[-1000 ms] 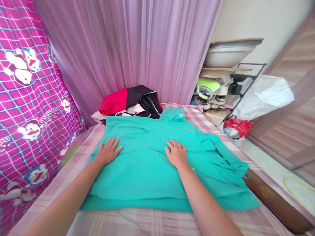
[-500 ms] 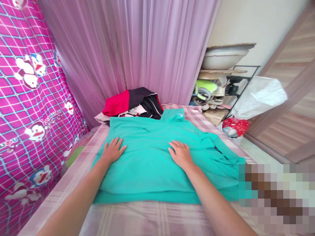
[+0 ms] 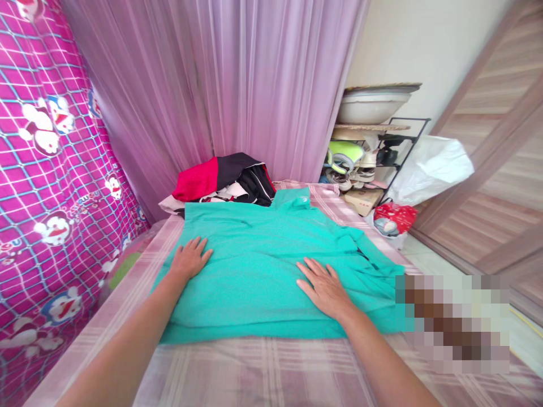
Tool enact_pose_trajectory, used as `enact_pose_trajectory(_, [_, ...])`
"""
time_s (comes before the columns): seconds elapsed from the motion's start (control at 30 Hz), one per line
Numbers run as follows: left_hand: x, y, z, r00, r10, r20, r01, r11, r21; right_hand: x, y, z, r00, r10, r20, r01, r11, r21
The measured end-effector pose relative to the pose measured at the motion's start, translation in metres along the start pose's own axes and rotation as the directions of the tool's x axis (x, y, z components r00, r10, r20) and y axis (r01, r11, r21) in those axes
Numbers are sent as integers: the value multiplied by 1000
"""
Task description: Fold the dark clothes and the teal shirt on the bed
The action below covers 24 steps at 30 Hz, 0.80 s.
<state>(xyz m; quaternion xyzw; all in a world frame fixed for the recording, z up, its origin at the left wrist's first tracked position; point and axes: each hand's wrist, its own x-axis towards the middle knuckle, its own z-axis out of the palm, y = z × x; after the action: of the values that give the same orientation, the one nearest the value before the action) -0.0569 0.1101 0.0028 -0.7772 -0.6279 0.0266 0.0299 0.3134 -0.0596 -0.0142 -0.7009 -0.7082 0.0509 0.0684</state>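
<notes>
A teal shirt (image 3: 254, 282) lies spread on the plaid bed sheet (image 3: 237, 376), its collar end pointing away from me and light wrinkles running across it. My left hand (image 3: 190, 259) rests flat on the shirt near its left edge, fingers spread. On the right half of the body, my right hand (image 3: 323, 285) also lies palm down with fingers apart. Neither hand grips the cloth. Some folds bunch up on the shirt's right side, where a small dark patch shows.
Behind the shirt sits a heap of red, black and white clothes (image 3: 229, 178) against the purple curtain (image 3: 254, 85). A pink cartoon-print cloth (image 3: 51, 169) hangs at left. On the right stand a shoe rack (image 3: 394, 164), white bag (image 3: 432, 169) and wooden door (image 3: 487, 141). A blurred patch covers the lower right.
My right hand has slid across the shirt, toward me and slightly right. My left hand stays flat in about the same spot. The whole view has shifted slightly.
</notes>
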Motion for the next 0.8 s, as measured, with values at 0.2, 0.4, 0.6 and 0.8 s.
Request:
enact_pose_trajectory(0.2, [-10,16,-20,1000,13,-26,-11,999,53,-1,-4,-4,1000,0,6,0,1000,4])
enact_pose_trajectory(0.4, [-58,78,-13,966,232,-114,-243,965,-97,-1,-2,-3,1000,-7,-3,7,1000,5])
enact_pose_trajectory(0.6, [-78,100,1,964,250,-90,-258,962,-92,0,1,3,999,-16,-36,17,1000,17])
enact_pose_trajectory(0.8, [-74,96,4,958,254,-134,-268,958,-103,0,0,5,978,-55,-200,62,998,30])
